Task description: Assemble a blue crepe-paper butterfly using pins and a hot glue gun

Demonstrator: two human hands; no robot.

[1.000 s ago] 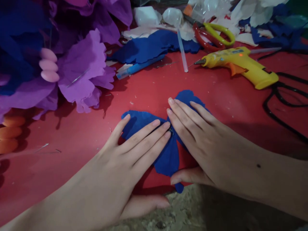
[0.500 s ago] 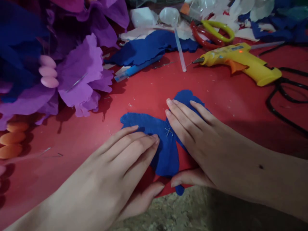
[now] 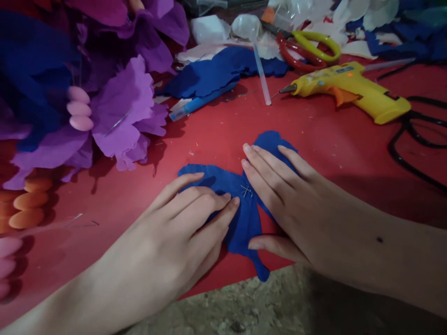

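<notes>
A blue butterfly-shaped paper piece (image 3: 246, 223) lies near the front edge of the red surface. Several thin metal pieces (image 3: 246, 190) cross at its middle. My left hand (image 3: 185, 232) is on its left side, fingers bent and the index fingertip close to the centre. The left thumb is tucked under and mostly hidden, so the hand looks closed on the paper. My right hand (image 3: 286, 200) lies flat over the upper right wing, fingers stretched out. Its thumb tip rests by the lower wing, and much of that right wing is covered.
A yellow glue gun (image 3: 352, 90) with a black cord (image 3: 401, 158) lies at right. Behind it are scissors (image 3: 314, 44), a glue stick (image 3: 261, 74) and blue paper scraps (image 3: 213, 70). Purple paper petals (image 3: 125, 107) and orange oval pieces (image 3: 30, 200) stand at left.
My left thumb has drawn in under the fingers, and the left fingertips have shifted slightly right. More of the lower wing's tail shows. My right hand has barely moved.
</notes>
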